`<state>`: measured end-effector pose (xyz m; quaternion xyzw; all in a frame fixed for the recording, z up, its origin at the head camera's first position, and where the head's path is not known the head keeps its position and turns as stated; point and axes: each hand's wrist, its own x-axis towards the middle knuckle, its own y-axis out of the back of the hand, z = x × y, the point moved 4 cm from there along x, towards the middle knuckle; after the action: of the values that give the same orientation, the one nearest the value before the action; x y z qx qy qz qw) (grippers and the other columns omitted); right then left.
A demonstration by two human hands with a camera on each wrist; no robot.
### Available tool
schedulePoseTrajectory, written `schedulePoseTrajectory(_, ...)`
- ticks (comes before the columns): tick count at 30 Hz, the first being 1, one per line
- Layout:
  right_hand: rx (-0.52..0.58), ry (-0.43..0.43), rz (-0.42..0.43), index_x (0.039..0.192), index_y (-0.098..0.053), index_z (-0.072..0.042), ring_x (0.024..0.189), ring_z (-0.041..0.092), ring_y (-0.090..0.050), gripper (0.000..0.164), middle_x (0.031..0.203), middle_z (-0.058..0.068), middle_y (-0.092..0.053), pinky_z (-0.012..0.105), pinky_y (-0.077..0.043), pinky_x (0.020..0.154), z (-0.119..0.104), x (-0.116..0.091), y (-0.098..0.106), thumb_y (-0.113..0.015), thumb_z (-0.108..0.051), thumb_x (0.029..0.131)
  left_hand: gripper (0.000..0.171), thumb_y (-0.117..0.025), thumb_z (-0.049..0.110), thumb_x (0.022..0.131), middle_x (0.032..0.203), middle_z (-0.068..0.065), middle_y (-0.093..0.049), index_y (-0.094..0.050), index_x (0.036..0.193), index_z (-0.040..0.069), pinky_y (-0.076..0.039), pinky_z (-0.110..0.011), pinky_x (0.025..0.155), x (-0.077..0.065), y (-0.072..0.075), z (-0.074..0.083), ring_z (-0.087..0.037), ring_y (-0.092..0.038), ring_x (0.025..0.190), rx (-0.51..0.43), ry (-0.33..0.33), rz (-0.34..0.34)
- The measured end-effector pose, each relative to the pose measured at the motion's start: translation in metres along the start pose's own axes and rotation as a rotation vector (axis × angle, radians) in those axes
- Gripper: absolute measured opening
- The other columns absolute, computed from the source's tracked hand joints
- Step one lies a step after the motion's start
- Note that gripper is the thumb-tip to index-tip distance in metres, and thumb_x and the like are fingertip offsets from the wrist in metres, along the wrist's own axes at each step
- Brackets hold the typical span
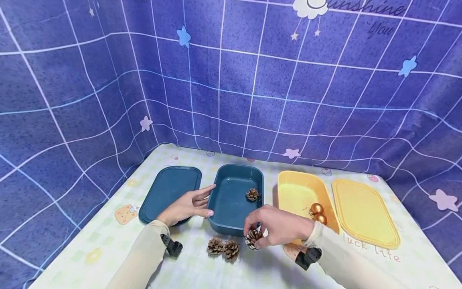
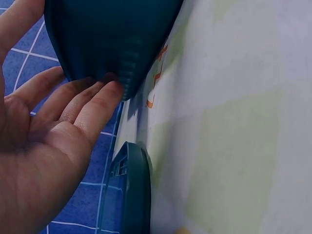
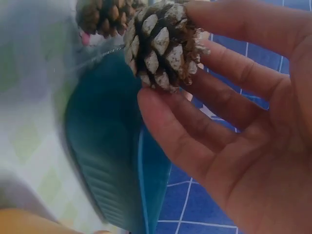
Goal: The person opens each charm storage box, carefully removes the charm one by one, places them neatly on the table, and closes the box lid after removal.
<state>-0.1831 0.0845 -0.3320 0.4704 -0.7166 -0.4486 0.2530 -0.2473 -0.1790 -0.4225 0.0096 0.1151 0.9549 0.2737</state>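
Between thumb and fingers my right hand (image 1: 276, 225) pinches a pine cone (image 3: 161, 46), held just in front of the near right corner of the teal box (image 1: 231, 230). Pale tips show on its scales in the right wrist view. My left hand (image 1: 187, 205) touches the box's left side, fingers extended along its wall and thumb at the rim. Inside the box, toward the right, lies one pine cone (image 1: 252, 194). Two more, a left pine cone (image 1: 215, 246) and a right pine cone (image 1: 231, 249), sit side by side on the table before the box.
A teal lid (image 1: 169, 192) lies left of the box, partly under my left hand. To the right stands a yellow box (image 1: 294, 192) with golden balls (image 1: 317, 208) inside, and a yellow lid (image 1: 364, 212) beside it. A blue curtain (image 1: 231, 80) hangs behind the table.
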Motion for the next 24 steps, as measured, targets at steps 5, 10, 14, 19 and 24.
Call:
schedulePoseTrajectory(5,-0.083,0.020,0.006,0.106,-0.074,-0.015,0.088,-0.006,-0.061,0.029,0.104,-0.009,-0.074,0.005,-0.053,0.074,-0.007,-0.005,-0.011,-0.078,-0.011,0.077,0.094,-0.080,0.022,0.086,0.169,-0.009,-0.019,-0.023,0.161,0.023,-0.041,-0.037,0.122,0.000,-0.001,0.001,-0.036,-0.029,0.153,-0.005,0.001,-0.006)
schedulePoseTrajectory(10,-0.200,0.019,0.015,0.102,-0.075,-0.017,0.084,-0.006,-0.060,0.026,0.098,-0.011,-0.074,0.004,-0.050,0.075,-0.015,-0.006,-0.015,-0.078,-0.011,0.078,0.094,-0.080,0.023,0.086,0.169,-0.006,-0.020,-0.024,0.161,0.025,-0.042,-0.035,0.120,0.001,-0.001,0.002,-0.034,-0.031,0.152,-0.004,-0.002,0.001)
schedulePoseTrajectory(14,-0.263,0.009,0.022,0.099,-0.075,-0.017,0.078,-0.006,-0.058,0.023,0.092,-0.012,-0.073,0.002,-0.047,0.069,-0.017,-0.006,-0.021,-0.079,-0.010,0.078,0.094,-0.080,0.022,0.086,0.169,-0.007,-0.021,-0.024,0.161,0.024,-0.042,-0.036,0.120,0.001,0.000,0.003,-0.035,-0.031,0.152,-0.008,-0.009,0.005)
schedulePoseTrajectory(19,-0.304,0.033,0.075,0.094,-0.073,-0.019,0.071,-0.007,-0.055,0.023,0.086,-0.012,-0.072,0.001,-0.044,0.063,-0.016,-0.005,-0.035,-0.078,-0.007,0.075,0.094,-0.080,0.023,0.086,0.169,-0.008,-0.020,-0.023,0.161,0.024,-0.042,-0.035,0.120,0.000,-0.001,0.001,-0.035,-0.031,0.152,-0.012,-0.003,-0.001)
schedulePoseTrajectory(24,-0.350,0.023,0.137,0.084,-0.068,-0.021,0.067,-0.007,-0.050,0.018,0.077,-0.014,-0.065,0.004,-0.041,0.059,-0.014,-0.002,-0.048,-0.079,-0.010,0.076,0.093,-0.079,0.022,0.086,0.169,-0.009,-0.021,-0.024,0.161,0.023,-0.042,-0.036,0.121,0.000,-0.001,0.001,-0.035,-0.031,0.152,-0.009,-0.007,0.004)
